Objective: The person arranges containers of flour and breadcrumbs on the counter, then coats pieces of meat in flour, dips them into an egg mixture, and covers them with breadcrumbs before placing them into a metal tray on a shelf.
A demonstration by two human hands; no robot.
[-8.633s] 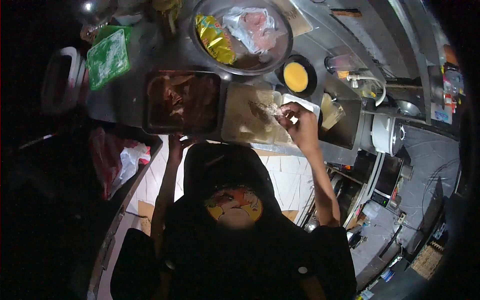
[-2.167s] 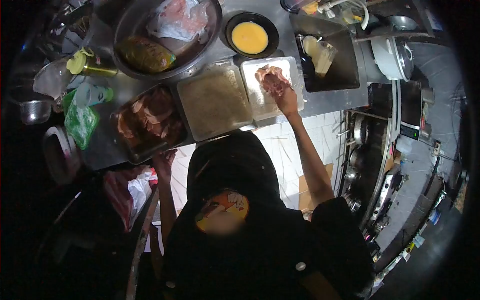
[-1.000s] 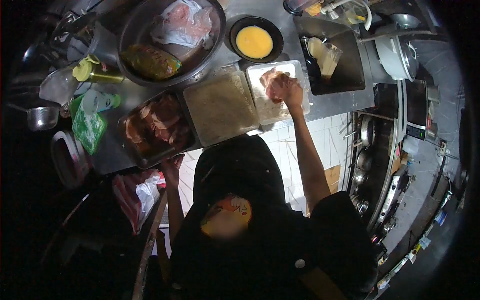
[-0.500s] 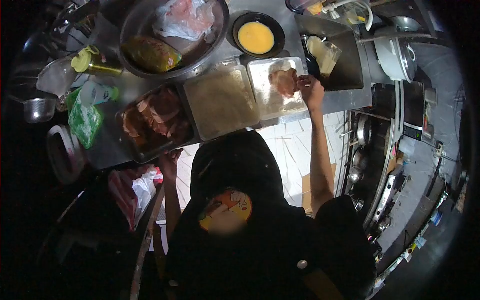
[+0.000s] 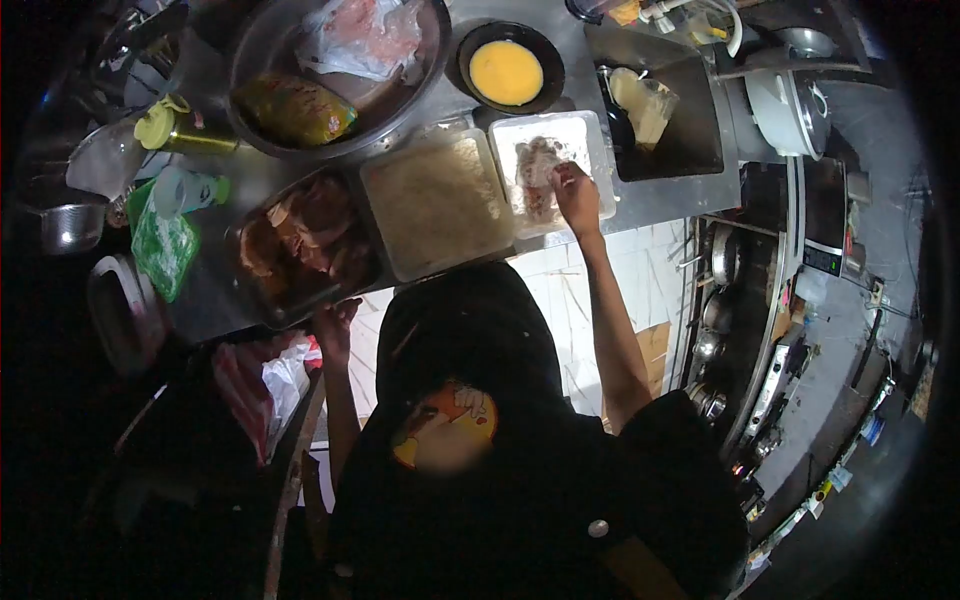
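Observation:
My right hand [image 5: 575,195] is over a tray of white powder [image 5: 585,135], its fingers drawn together beside a flat piece of meat [image 5: 540,170]. White powder now speckles the meat. Whatever the fingertips may hold is too small to make out. Down by the counter's front edge, my left hand [image 5: 335,325] hangs with loosely bent fingers, just below a dark tray of raw meat slices [image 5: 310,235]; no object shows in it. Between the two trays sits another tray filled with pale crumbs [image 5: 435,205].
Behind the trays stand a black bowl of beaten egg [image 5: 507,73] and a large metal basin [image 5: 340,140] with a plastic bag and a wrapped packet. A sink [image 5: 690,150] lies right. Left are a yellow-lidded bottle [image 5: 185,130] and a green bag [image 5: 165,245].
My right hand has moved left from the meat's right edge to over the tray's middle. White powder has appeared on the meat. My left hand stays about where it was.

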